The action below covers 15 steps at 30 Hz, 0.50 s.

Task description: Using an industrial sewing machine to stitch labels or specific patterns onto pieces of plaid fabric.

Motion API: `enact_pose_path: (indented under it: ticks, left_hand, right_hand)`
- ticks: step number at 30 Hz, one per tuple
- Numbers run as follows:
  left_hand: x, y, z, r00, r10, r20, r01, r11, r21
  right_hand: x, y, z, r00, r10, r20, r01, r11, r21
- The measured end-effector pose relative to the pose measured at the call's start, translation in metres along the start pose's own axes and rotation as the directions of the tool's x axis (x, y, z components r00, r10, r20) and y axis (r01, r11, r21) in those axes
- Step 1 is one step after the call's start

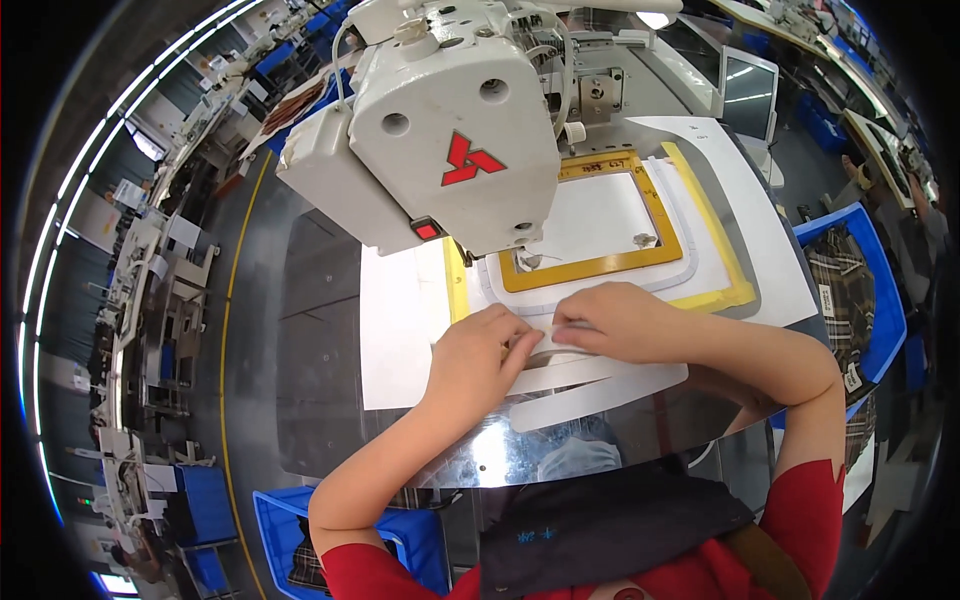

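L hand & R hand: fingers curled narrow, tips nearly meeting over white piece, just nearside of yellow frame; can't tell if pinched. White strip closer to body. Step, prob.: positioning piece by hand. Next likely needs edges flat, tips clear of m/c head.

machine head is mostly white, red emblem on it; frame is mustard yellow; tape strips lighter yellow; sheet white; bin bright blue; cloth inside dark brownish plaid; sleeves red
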<state>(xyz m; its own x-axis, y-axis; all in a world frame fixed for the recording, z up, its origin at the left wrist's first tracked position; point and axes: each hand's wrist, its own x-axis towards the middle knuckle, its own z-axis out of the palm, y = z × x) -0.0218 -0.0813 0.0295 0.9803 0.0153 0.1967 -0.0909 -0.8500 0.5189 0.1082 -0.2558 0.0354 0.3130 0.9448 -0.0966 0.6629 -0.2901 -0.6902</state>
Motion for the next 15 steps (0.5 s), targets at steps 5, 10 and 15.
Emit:
enact_pose_path:
  ticks: [5,10,15]
  left_hand:
    - [0.003,-0.015,-0.006,0.978,0.075,-0.194,-0.018,0.96,0.279]
    - [0.015,-0.004,0.022,0.938,0.345,-0.042,-0.324,0.91,0.259]
    - [0.027,-0.016,0.033,0.97,0.241,-0.024,-0.223,0.928,0.3]
  right_hand:
    - [0.033,0.03,-0.018,0.977,0.102,-0.189,-0.106,0.994,-0.012]
    - [0.057,0.043,-0.025,0.977,0.164,-0.14,-0.179,0.978,-0.104]
    - [0.064,0.052,-0.022,0.961,0.174,-0.216,-0.212,0.964,-0.163]
